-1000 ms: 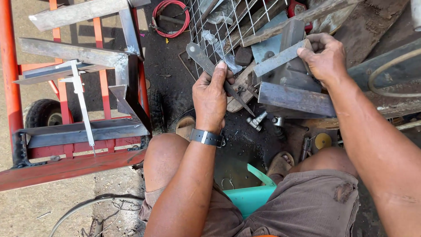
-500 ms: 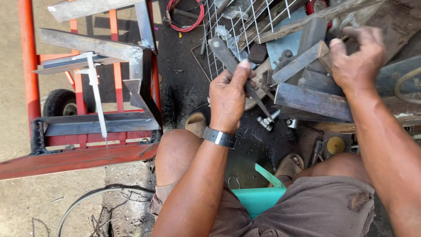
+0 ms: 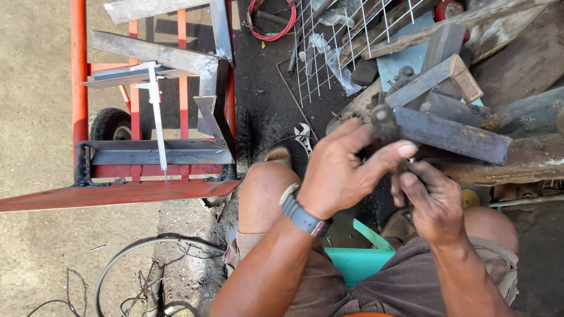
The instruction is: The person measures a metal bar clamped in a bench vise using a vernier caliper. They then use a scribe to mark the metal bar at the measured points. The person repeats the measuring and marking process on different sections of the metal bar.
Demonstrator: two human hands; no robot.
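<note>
Both hands have drawn together; left hand (image 3: 343, 170) and right hand (image 3: 429, 199) pinch something hidden.

Both hands meet just above the knees. The left hand (image 3: 343, 170), a watch (image 3: 298, 211) on its wrist, spreads its fingers toward a dark steel bar (image 3: 452, 135) at 2 o'clock. The right hand (image 3: 432, 202) curls just beside it, fingertips touching something small, too hidden to tell. An adjustable wrench (image 3: 304, 137) lies on the ground at 12 o'clock; a red cart (image 3: 117, 176) stands at 9 o'clock.
</note>
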